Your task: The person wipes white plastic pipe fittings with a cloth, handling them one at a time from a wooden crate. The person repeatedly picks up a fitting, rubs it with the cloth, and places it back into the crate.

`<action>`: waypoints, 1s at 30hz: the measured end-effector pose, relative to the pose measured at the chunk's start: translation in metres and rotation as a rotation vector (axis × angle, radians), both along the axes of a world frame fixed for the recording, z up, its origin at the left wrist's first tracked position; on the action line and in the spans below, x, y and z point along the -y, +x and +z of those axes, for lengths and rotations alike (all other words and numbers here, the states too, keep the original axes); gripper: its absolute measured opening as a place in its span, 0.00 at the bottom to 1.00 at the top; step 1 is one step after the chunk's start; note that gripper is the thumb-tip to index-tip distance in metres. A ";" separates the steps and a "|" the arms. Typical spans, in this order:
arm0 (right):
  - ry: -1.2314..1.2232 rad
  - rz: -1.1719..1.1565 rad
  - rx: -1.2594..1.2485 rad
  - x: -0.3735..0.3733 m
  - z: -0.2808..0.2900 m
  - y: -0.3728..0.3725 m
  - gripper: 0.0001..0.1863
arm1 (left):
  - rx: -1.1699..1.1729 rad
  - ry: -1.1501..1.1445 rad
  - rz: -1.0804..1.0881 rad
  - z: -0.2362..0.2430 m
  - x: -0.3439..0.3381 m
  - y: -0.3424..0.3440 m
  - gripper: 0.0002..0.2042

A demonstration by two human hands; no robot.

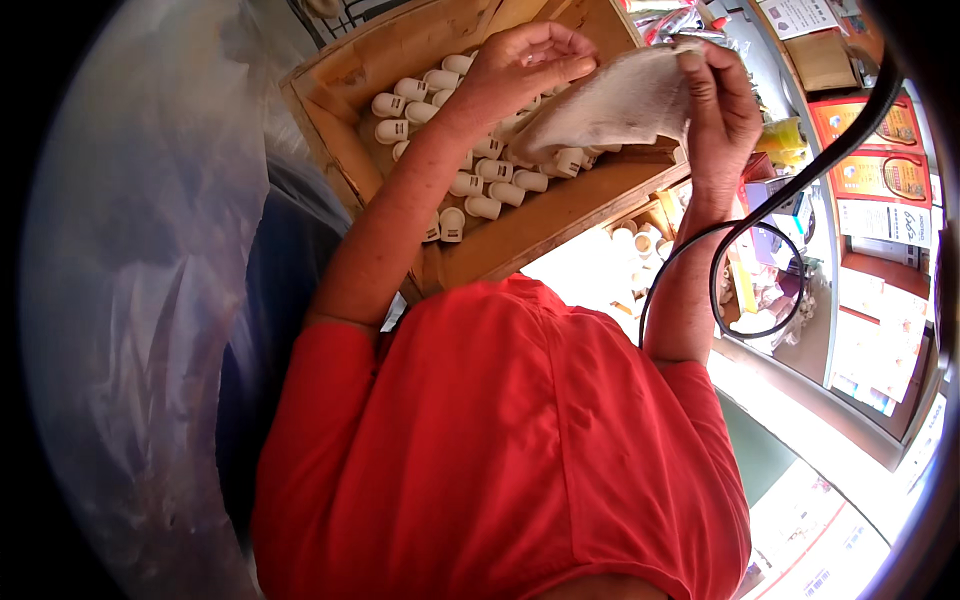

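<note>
My right hand pinches the upper right corner of a greyish-beige cloth, which hangs toward the left over a wooden box. Close to the cloth's left edge is my left hand, its fingers loosely bent and a gap showing between thumb and fingers; I see nothing in it. Inside the box lie many small white plastic caps, rounded at one end and with dark slots. Part of them is hidden by the cloth and my left forearm.
Clear plastic sheeting hangs along the left. A black cable loops across my right forearm. On the right, a bench holds another wooden box with white parts, bagged items and orange-red packages.
</note>
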State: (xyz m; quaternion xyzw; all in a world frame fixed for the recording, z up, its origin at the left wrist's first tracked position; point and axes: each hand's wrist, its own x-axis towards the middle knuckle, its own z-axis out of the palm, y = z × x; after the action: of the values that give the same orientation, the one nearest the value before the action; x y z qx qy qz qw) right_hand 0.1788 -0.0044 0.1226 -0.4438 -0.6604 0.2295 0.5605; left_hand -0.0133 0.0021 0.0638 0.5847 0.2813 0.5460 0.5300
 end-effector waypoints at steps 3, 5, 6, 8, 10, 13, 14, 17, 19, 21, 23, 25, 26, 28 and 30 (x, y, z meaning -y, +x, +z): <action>0.114 0.077 -0.134 -0.003 0.008 0.009 0.08 | -0.138 -0.053 -0.034 -0.020 0.003 -0.010 0.07; 0.191 -0.001 -0.096 -0.001 0.020 0.013 0.09 | -0.129 -0.081 -0.122 -0.031 0.003 -0.009 0.09; 0.200 0.006 -0.097 -0.002 0.023 0.015 0.09 | -0.137 -0.075 -0.141 -0.039 0.003 -0.009 0.09; 0.202 0.005 -0.108 -0.004 0.028 0.018 0.09 | -0.177 -0.057 -0.176 -0.052 0.002 -0.007 0.11; 0.192 -0.025 -0.125 -0.003 0.032 0.020 0.09 | -0.255 -0.062 -0.202 -0.057 0.002 -0.002 0.12; 0.188 -0.042 -0.163 -0.006 0.034 0.022 0.09 | -0.305 -0.111 -0.229 -0.061 0.006 0.002 0.14; 0.170 -0.089 -0.172 -0.004 0.036 0.019 0.09 | -0.326 -0.120 -0.241 -0.060 0.008 0.003 0.14; 0.164 -0.063 -0.227 -0.003 0.036 0.020 0.09 | -0.400 -0.139 -0.253 -0.057 0.015 0.006 0.15; 0.196 -0.044 -0.258 -0.009 0.034 0.026 0.08 | -0.360 -0.151 -0.298 -0.063 0.018 0.012 0.15; 0.201 -0.027 -0.283 -0.009 0.035 0.026 0.08 | -0.347 -0.118 -0.275 -0.069 0.021 0.019 0.13; 0.188 -0.031 -0.288 -0.008 0.035 0.025 0.08 | -0.348 -0.078 -0.257 -0.074 0.023 0.024 0.11; 0.184 -0.043 -0.291 -0.007 0.035 0.026 0.08 | -0.343 -0.167 -0.296 -0.069 0.024 0.025 0.11; 0.186 -0.050 -0.292 -0.007 0.033 0.028 0.08 | -0.330 -0.224 -0.299 -0.065 0.026 0.025 0.12; 0.181 -0.051 -0.286 -0.007 0.031 0.032 0.08 | -0.391 -0.236 -0.254 -0.064 0.031 0.027 0.13; 0.170 -0.042 -0.275 -0.006 0.027 0.040 0.10 | -0.540 -0.142 -0.159 -0.063 0.034 0.030 0.14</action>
State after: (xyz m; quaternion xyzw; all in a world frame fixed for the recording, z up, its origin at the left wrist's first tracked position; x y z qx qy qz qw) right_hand 0.2192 0.0019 0.1500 -0.3730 -0.5852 0.2197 0.6856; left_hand 0.0168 -0.0319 0.0007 0.6905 0.4031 0.3061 0.5167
